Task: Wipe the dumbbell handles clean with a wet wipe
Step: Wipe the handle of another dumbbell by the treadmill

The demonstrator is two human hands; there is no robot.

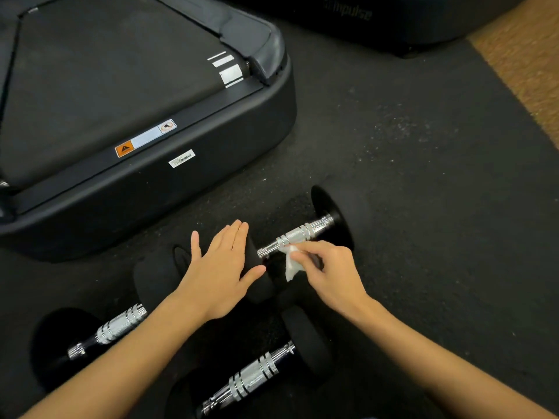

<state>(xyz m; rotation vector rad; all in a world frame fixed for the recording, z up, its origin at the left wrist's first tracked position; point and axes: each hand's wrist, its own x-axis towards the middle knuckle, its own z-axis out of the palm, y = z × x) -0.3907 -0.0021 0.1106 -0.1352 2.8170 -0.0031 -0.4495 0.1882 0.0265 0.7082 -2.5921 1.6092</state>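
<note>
Three dumbbells lie on the dark rubber floor [423,176], each with black round heads and a ribbed chrome handle. The far dumbbell [341,219] lies at an angle, running from near left to far right. Its handle [298,235] shows bright between the two heads.

The left hand [225,267] lies flat on the near-left head of this dumbbell, fingers straight and close together, thumb spread out toward the right. It presses on the head and curls around nothing.

The right hand [328,269] pinches a small crumpled white wet wipe [291,264] between thumb and fingertips. The upper end of the wipe touches the handle close to the near-left head, while the rest hangs below the bar. The other fingers of this hand are curled in.

A second dumbbell [115,331] lies near left, partly hidden behind the left forearm. A third dumbbell [257,376] lies nearest, between the two forearms, its handle pointing the same way as the others. No hand touches either of these two.

At far left stands the black rear end of a treadmill [151,182] with warning stickers on its edge. Another dark machine base [393,22] sits at the far right, and a strip of brown carpet [526,71] borders the rubber floor at the right edge.
</note>
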